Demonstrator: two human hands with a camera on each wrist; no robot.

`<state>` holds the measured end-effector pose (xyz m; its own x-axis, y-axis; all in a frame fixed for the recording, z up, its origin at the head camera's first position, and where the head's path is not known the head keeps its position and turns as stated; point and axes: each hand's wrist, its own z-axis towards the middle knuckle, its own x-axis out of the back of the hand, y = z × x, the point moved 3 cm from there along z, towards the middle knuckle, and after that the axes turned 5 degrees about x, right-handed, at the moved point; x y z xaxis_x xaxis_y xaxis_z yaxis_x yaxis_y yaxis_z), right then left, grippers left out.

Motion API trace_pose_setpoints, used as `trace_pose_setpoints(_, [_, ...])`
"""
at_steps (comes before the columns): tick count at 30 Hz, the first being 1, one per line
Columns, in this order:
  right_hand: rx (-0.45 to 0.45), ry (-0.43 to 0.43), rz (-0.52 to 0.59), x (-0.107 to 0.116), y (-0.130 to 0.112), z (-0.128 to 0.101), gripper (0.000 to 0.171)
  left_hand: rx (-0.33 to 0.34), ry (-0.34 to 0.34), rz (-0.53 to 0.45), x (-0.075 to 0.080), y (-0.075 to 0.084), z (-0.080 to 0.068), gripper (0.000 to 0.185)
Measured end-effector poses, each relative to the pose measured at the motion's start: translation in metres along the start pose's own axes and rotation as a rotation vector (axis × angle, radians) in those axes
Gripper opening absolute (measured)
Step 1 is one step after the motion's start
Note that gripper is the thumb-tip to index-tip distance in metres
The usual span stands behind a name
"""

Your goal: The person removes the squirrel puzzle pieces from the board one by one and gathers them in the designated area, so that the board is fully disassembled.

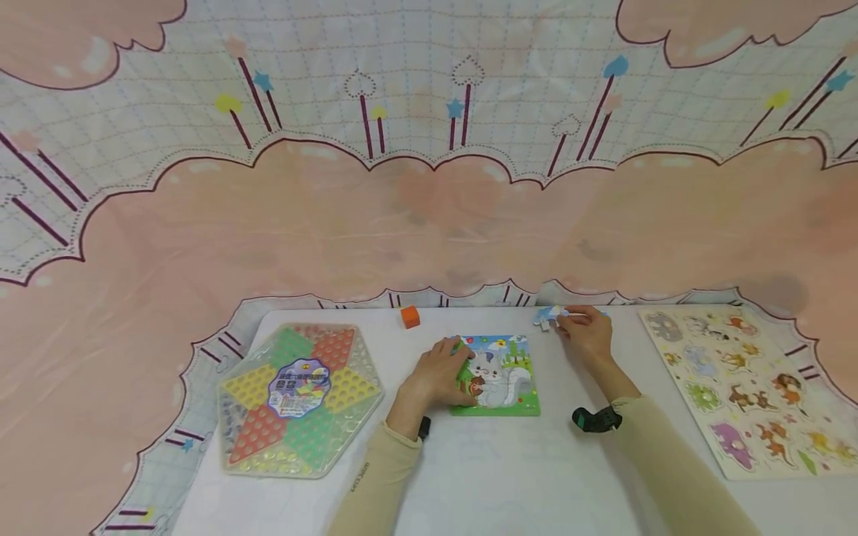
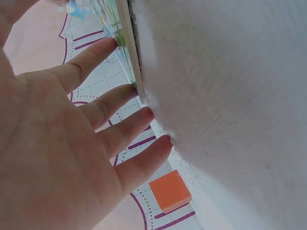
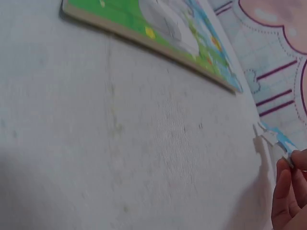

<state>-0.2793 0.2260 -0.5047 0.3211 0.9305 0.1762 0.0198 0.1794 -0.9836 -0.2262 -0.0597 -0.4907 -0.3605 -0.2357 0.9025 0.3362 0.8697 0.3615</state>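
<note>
**Table contents, left to right, with my two hands at the squirrel puzzle**

1. Chinese checkers board [image 1: 300, 400]: hexagonal, in clear wrapping, star of red, green and yellow fields, a round label in the middle. It lies flat at the far left of the white table [image 1: 509, 476], well apart from my hands.

2. Orange block [image 1: 410, 317]: small cube near the far edge of the table, between the checkers board and the puzzle, touching neither. The left wrist view shows it just beyond my fingertips.

3. My left hand [image 1: 439, 374]: fingers straight and spread, laid flat on the left edge of the squirrel puzzle. In the left wrist view the fingertips [image 2: 144, 115] touch the puzzle's rim and the table beside it; it grips nothing.

4. Squirrel puzzle [image 1: 501, 378]: square board, green ground, grey-white squirrel, blue sky along the top. It lies flat at the middle of the table, between my two hands.

5. Puzzle piece [image 1: 546, 318]: pale blue and white, lying on the table just past the puzzle's far right corner.

6. My right hand [image 1: 587, 333]: fingers curled, pinching the right end of that piece, as the right wrist view shows at its lower right corner.

7. Animal peg puzzle [image 1: 751, 387]: long pale board with small animal figures, at the far right, apart from my right hand.
</note>
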Motion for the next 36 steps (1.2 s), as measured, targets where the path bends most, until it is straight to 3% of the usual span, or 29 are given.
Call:
trace_pose_setpoints(16, [-0.054, 0.086, -0.132, 0.034, 0.016, 0.015, 0.032, 0.005, -0.006, 0.03, -0.001, 0.003, 0.001, 0.073])
trace_pose_setpoints(36, [-0.039, 0.141, -0.182, 0.029, 0.018, 0.016, 0.033, 0.011, -0.007, 0.001, 0.0, 0.003, 0.0, 0.073])
